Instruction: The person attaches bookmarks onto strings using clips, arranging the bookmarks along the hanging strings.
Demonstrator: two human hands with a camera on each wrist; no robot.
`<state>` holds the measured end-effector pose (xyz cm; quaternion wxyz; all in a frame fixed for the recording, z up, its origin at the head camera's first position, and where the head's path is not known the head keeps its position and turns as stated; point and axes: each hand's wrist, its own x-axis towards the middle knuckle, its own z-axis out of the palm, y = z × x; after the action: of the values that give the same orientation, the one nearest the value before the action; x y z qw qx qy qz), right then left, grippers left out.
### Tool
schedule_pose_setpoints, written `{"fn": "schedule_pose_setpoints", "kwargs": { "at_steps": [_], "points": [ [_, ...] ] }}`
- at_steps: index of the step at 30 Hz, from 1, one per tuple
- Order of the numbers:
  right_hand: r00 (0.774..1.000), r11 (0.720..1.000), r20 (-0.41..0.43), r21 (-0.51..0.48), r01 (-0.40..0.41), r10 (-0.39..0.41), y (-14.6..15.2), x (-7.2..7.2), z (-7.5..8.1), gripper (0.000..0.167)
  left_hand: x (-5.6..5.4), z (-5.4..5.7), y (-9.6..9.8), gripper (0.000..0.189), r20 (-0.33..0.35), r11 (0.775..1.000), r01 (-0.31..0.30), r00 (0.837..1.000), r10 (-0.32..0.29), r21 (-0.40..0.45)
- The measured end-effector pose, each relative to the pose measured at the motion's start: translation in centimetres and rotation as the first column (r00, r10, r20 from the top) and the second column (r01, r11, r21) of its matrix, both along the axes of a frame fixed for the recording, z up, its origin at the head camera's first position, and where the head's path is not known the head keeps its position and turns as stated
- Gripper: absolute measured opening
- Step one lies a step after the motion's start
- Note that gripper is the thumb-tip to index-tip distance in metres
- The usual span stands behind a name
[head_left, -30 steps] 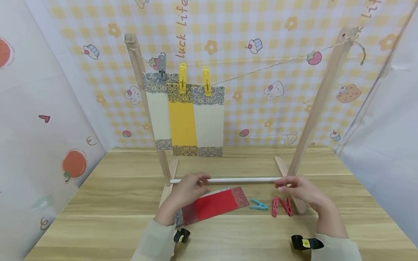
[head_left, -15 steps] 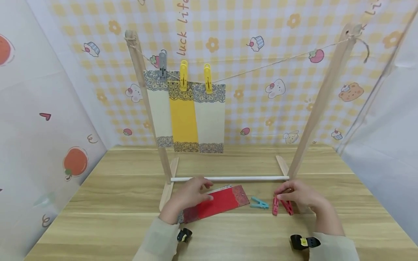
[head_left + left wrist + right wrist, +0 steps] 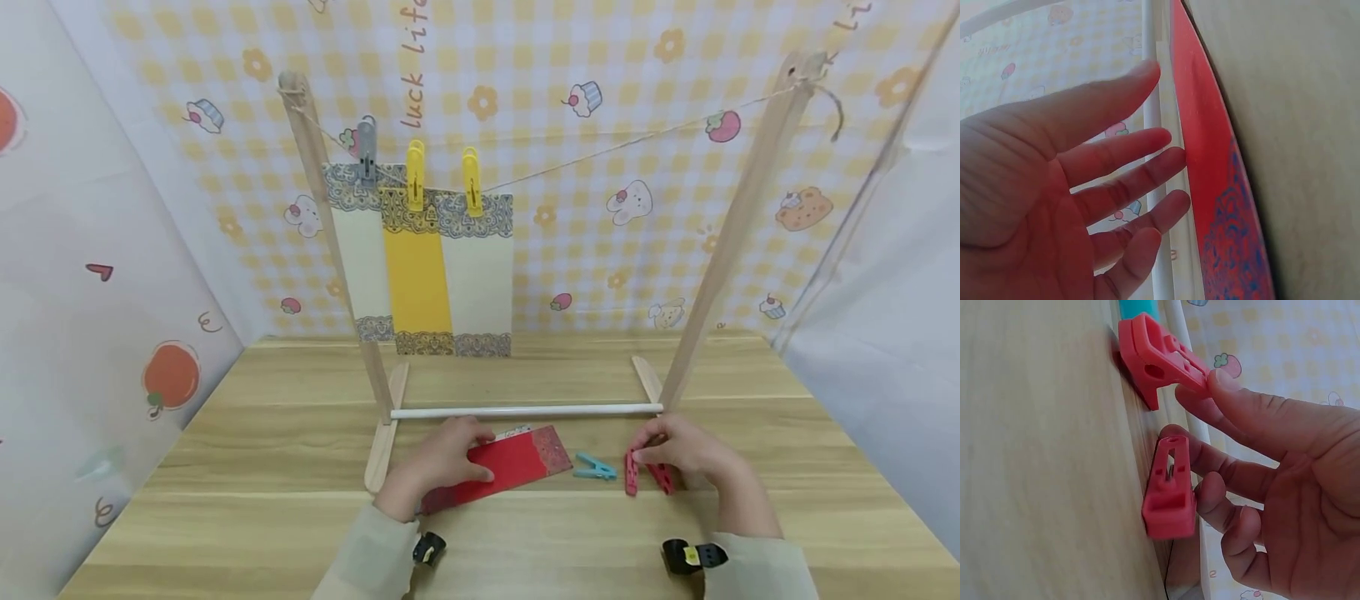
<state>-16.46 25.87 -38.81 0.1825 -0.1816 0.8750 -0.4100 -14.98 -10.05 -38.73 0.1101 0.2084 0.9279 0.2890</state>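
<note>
In the head view my left hand (image 3: 444, 460) lies over the left part of a red card with patterned ends (image 3: 517, 462), with a pale card (image 3: 516, 432) partly hidden beneath. The left wrist view has its fingers loosely spread by the edge of the red card (image 3: 1200, 119). My right hand (image 3: 690, 450) pinches one end of a red clothespin (image 3: 631, 477) between thumb and forefinger; in the right wrist view this clothespin (image 3: 1163, 356) tilts up. A second red clothespin (image 3: 1169, 494) lies against the curled lower fingers. To the left is a blue clothespin (image 3: 595, 467).
A wooden frame with a white crossbar (image 3: 525, 412) stands behind the hands. From its string (image 3: 600, 156) hang a white card (image 3: 365, 267), a yellow card (image 3: 417, 283) and another white card (image 3: 482, 283), held by a grey clothespin (image 3: 367, 150) and two yellow ones.
My left hand has come down and to the right onto the red card. The right hand has lowered to the red clothespins and now pinches one.
</note>
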Motion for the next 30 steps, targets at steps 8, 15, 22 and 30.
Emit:
{"fn": "schedule_pose_setpoints", "kwargs": {
  "at_steps": [8,15,22,30],
  "points": [
    [1.0,1.0,0.004,-0.02,-0.021,0.021,-0.49,0.03,0.17,0.011,0.3,0.2,0.14,0.059,0.02,0.997,0.003,1.0,-0.002,-0.078],
    [1.0,0.999,-0.002,-0.047,-0.016,0.016,-0.69,-0.07,0.09,0.01,0.44,0.02,0.45,0.067,0.017,0.994,0.017,1.0,-0.015,-0.111],
    [1.0,0.996,0.008,-0.094,0.003,-0.002,-0.91,-0.23,0.3,0.01,0.47,-0.2,0.54,0.072,0.029,0.993,0.005,1.0,-0.002,-0.12],
    [0.997,0.986,0.035,-0.154,0.071,-0.066,-1.01,-0.25,0.66,0.02,0.53,-0.16,0.69,0.078,0.015,0.989,-0.014,1.0,0.017,-0.15]
  ]
}}
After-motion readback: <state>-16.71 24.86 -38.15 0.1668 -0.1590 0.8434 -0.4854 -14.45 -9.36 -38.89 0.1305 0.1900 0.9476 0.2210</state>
